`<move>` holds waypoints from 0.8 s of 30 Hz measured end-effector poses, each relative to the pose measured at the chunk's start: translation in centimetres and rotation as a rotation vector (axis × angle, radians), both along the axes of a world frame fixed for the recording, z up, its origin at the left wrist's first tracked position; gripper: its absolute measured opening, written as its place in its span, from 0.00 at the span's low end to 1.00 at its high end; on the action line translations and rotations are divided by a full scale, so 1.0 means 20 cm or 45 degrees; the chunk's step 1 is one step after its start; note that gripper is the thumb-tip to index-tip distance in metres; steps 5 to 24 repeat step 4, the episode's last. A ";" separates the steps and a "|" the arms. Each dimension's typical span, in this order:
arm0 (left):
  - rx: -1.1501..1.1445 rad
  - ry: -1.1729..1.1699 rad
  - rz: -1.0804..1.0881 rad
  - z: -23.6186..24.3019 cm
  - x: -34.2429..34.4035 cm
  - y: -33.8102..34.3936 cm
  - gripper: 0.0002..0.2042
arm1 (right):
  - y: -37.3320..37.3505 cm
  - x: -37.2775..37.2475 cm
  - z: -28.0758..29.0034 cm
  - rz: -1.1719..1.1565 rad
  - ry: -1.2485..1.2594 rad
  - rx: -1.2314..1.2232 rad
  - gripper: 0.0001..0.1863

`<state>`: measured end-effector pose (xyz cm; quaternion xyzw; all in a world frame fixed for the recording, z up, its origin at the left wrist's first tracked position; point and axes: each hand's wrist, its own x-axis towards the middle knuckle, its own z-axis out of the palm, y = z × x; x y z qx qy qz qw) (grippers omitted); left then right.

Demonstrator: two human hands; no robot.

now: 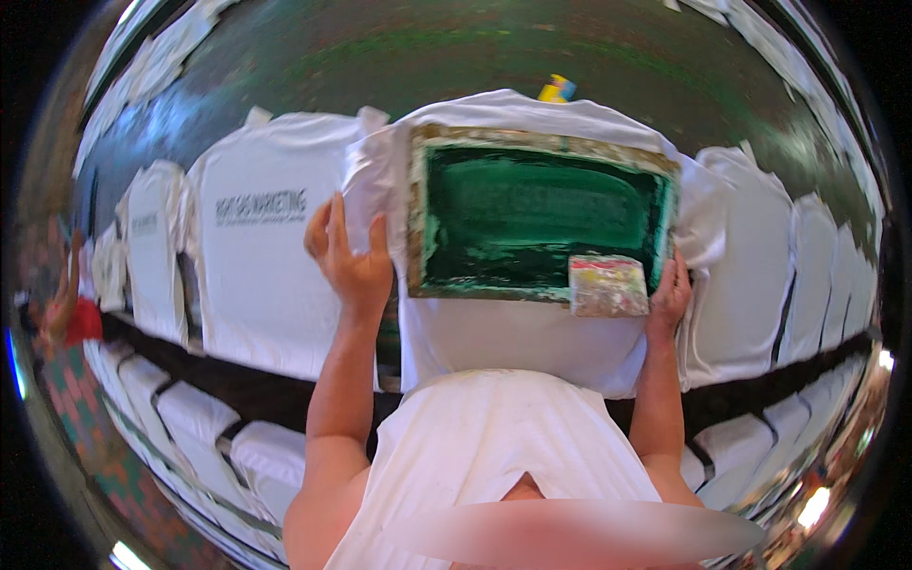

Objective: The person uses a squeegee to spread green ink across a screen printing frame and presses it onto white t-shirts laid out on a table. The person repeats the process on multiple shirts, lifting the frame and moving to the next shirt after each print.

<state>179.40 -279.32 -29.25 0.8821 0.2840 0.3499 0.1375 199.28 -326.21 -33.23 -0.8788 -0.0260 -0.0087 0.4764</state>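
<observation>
2 hands [350, 255] [671, 290] grip the green screen frame [541, 214]; white shirts [261, 256] lie alongside.

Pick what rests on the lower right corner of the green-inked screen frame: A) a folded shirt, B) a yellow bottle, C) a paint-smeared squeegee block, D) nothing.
C: a paint-smeared squeegee block lies on the lower right corner of the screen frame, right beside the right hand; the left hand is at the frame's left side.
</observation>
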 end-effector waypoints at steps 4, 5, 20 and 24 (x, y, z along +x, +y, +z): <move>-0.547 0.115 0.114 -0.05 0.01 0.20 0.45 | 0.06 0.04 0.00 0.093 0.016 0.050 0.27; -0.547 0.115 0.114 -0.05 0.01 0.20 0.45 | 0.06 0.04 0.00 0.093 0.016 0.050 0.27; -0.547 0.115 0.114 -0.05 0.01 0.20 0.45 | 0.06 0.04 0.00 0.093 0.016 0.050 0.27; -0.547 0.115 0.114 -0.05 0.01 0.20 0.45 | 0.06 0.04 0.00 0.093 0.016 0.050 0.27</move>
